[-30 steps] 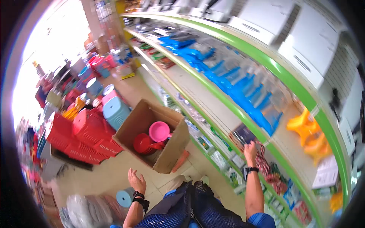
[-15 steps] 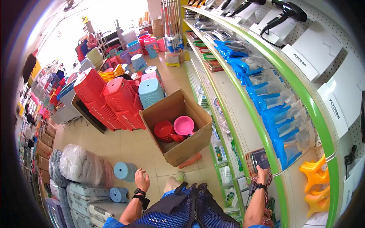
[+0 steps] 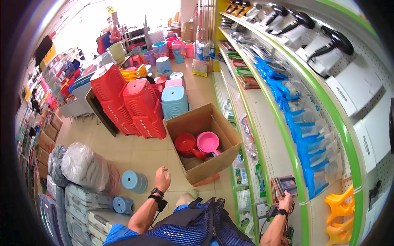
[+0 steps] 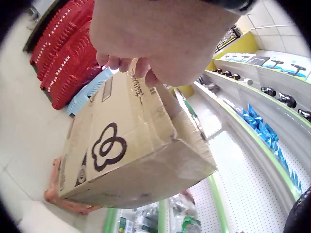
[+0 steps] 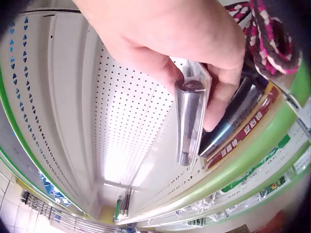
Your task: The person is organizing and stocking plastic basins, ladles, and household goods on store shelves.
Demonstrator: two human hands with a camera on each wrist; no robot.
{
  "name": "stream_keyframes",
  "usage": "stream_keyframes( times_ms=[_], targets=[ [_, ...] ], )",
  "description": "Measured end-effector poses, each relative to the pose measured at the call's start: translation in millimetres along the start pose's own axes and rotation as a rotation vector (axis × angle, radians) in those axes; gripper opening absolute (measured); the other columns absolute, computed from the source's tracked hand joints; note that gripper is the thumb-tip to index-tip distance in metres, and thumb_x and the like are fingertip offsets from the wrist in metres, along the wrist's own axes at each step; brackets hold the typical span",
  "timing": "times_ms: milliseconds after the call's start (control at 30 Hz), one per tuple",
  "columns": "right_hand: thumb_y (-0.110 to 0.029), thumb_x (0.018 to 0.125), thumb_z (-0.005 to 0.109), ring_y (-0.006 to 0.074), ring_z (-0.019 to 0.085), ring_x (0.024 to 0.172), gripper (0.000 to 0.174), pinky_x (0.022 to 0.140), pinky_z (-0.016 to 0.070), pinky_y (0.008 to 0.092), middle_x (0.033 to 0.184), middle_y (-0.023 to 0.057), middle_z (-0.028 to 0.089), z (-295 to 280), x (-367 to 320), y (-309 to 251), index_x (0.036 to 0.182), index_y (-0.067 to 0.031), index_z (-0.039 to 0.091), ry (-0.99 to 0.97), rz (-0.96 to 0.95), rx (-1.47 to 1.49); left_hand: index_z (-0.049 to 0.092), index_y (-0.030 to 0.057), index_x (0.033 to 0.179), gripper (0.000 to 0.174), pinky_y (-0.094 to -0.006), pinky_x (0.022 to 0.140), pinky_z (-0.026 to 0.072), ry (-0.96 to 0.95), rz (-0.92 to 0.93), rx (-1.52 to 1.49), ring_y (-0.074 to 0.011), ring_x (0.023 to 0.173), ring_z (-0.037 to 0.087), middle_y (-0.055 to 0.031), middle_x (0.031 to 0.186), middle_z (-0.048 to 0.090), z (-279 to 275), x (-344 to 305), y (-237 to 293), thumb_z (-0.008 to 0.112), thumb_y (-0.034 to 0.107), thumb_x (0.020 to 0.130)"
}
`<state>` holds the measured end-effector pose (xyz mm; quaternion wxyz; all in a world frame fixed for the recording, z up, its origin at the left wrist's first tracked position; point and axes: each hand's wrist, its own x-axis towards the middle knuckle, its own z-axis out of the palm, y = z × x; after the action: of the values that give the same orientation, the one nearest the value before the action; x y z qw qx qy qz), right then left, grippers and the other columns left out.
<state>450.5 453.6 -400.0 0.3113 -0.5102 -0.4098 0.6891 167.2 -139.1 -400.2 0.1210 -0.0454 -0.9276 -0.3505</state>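
Carton (image 3: 215,167) is set ahead; dippers (image 3: 208,141) are contained in it. Stacked stools (image 3: 143,108) are ranged behind it, leftward. Shelving (image 3: 264,112) is placed along the right, hair dryers (image 3: 337,41) set out above. Packet (image 5: 189,126) is held in right hand (image 3: 285,201) at a lower shelf.

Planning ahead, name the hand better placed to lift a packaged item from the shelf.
Likely the right hand: it grips a packaged item there; the left hand is empty, nearer the cardboard box.
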Motion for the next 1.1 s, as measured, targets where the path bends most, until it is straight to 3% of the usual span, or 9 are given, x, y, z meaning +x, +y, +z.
stream_keyframes(
  times_ms=[67, 233, 300, 333, 400, 533, 733, 933, 1100],
  targets=[
    [-0.016, 0.087, 0.065, 0.0306, 0.062, 0.077, 0.034, 0.062, 0.0601, 0.0399, 0.1, 0.0164, 0.06, 30, -27, -15, 0.111, 0.0057, 0.055, 0.141, 0.029, 0.129, 0.061, 0.001, 0.105, 0.027, -0.043, 0.102, 0.042, 0.016, -0.015, -0.031, -0.0364, 0.117, 0.055, -0.0207, 0.122, 0.06, 10, 22, 9, 0.065, 0.014, 0.083],
    [-0.02, 0.086, 0.067, 0.0258, 0.065, 0.072, 0.022, 0.059, 0.0575, 0.038, 0.093, 0.0115, 0.068, 46, -18, 8, 0.099, -0.0024, 0.059, 0.043, 0.0, 0.202, 0.055, -0.0048, 0.116, 0.045, -0.0427, 0.102, 0.0422, 0.011, -0.143, -0.174, -0.0395, 0.117, 0.054, -0.0258, 0.122, 0.059, 41, 85, 20, 0.068, 0.024, 0.084],
    [-0.021, 0.087, 0.066, 0.0235, 0.066, 0.069, 0.021, 0.059, 0.057, 0.0361, 0.086, 0.0087, 0.069, 55, -26, 11, 0.099, -0.0041, 0.061, -0.019, -0.047, 0.235, 0.047, -0.0103, 0.126, 0.064, -0.0428, 0.102, 0.0421, 0.001, -0.251, -0.213, -0.0416, 0.117, 0.054, -0.0307, 0.123, 0.056, 53, 105, 23, 0.07, 0.032, 0.084],
    [-0.02, 0.086, 0.067, 0.026, 0.064, 0.075, 0.029, 0.061, 0.0561, 0.038, 0.094, 0.015, 0.066, 63, -29, 11, 0.098, 0.0049, 0.059, -0.018, -0.057, 0.231, 0.047, -0.0103, 0.126, 0.064, -0.0428, 0.102, 0.0421, 0.014, -0.265, -0.212, -0.0416, 0.117, 0.054, -0.0307, 0.123, 0.056, 64, 114, 20, 0.07, 0.032, 0.084],
    [-0.02, 0.087, 0.066, 0.0264, 0.064, 0.075, 0.03, 0.06, 0.0564, 0.0375, 0.093, 0.0156, 0.065, 82, -36, 7, 0.098, 0.0064, 0.058, 0.031, -0.029, 0.218, 0.04, -0.0121, 0.131, 0.076, -0.0432, 0.102, 0.0423, 0.041, -0.234, -0.214, -0.0423, 0.117, 0.054, -0.0332, 0.125, 0.053, 83, 132, 15, 0.071, 0.038, 0.083],
    [-0.022, 0.09, 0.067, 0.0248, 0.064, 0.069, 0.031, 0.056, 0.0564, 0.0341, 0.089, 0.0156, 0.063, 130, -60, -1, 0.095, 0.0061, 0.056, 0.113, -0.063, 0.134, 0.029, -0.0107, 0.139, 0.087, -0.0461, 0.103, 0.0416, -0.078, -0.419, -0.312, -0.0448, 0.121, 0.051, -0.0335, 0.13, 0.05, 96, 159, 24, 0.071, 0.04, 0.082],
    [-0.024, 0.09, 0.067, 0.0228, 0.064, 0.068, 0.029, 0.057, 0.056, 0.0324, 0.087, 0.0121, 0.061, 171, -48, 2, 0.096, 0.0032, 0.056, -0.001, -0.164, 0.114, 0.028, -0.0093, 0.139, 0.078, -0.049, 0.104, 0.04, -0.045, -0.528, -0.197, -0.0467, 0.12, 0.05, -0.0336, 0.13, 0.049, 110, 173, 21, 0.067, 0.029, 0.083],
    [-0.029, 0.091, 0.066, 0.0191, 0.062, 0.08, 0.036, 0.064, 0.0528, 0.0307, 0.101, 0.0094, 0.064, 253, -13, -19, 0.108, 0.002, 0.058, -0.131, -0.117, -0.012, 0.037, -0.0051, 0.135, 0.061, -0.0493, 0.098, 0.0431, 0.064, -0.541, -0.112, -0.0437, 0.114, 0.053, -0.0291, 0.123, 0.054, 116, 165, 26, 0.061, 0.018, 0.083],
    [-0.028, 0.093, 0.065, 0.0197, 0.059, 0.076, 0.033, 0.065, 0.0498, 0.032, 0.092, 0.0096, 0.061, 294, 29, -21, 0.1, 0.0044, 0.06, -0.213, -0.073, -0.023, 0.039, -0.0031, 0.131, 0.056, -0.0506, 0.096, 0.0439, -0.059, -0.595, -0.069, -0.044, 0.114, 0.053, -0.0286, 0.124, 0.054, 102, 170, 36, 0.059, 0.016, 0.083]
  ],
)
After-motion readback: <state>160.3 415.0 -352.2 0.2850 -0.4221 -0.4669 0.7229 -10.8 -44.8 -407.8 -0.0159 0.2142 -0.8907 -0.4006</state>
